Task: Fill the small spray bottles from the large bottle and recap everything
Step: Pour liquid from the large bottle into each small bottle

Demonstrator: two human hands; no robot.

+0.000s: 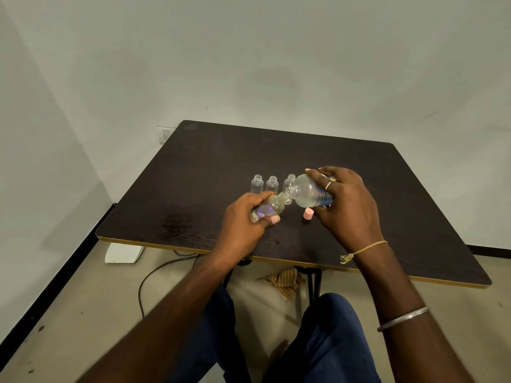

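Note:
My right hand (pixel 345 205) grips the large clear bottle (pixel 308 192), tipped left with its open neck against the mouth of a small clear bottle (pixel 272 207). My left hand (pixel 244 217) holds that small bottle tilted to the right; it has a purple label. Three more small bottles stand uncapped in a row behind: one (pixel 257 184), one (pixel 272 184) and one (pixel 289 182), the last partly hidden by the large bottle. A pink cap (pixel 308 214) sits on the dark table (pixel 193 175) just below the large bottle.
The table stands against a white wall, its near edge (pixel 177 246) trimmed in yellow. On the floor under it lie a white block (pixel 123 252), a black cable (pixel 154 275) and a striped cloth (pixel 284 281). My knees in blue trousers are below.

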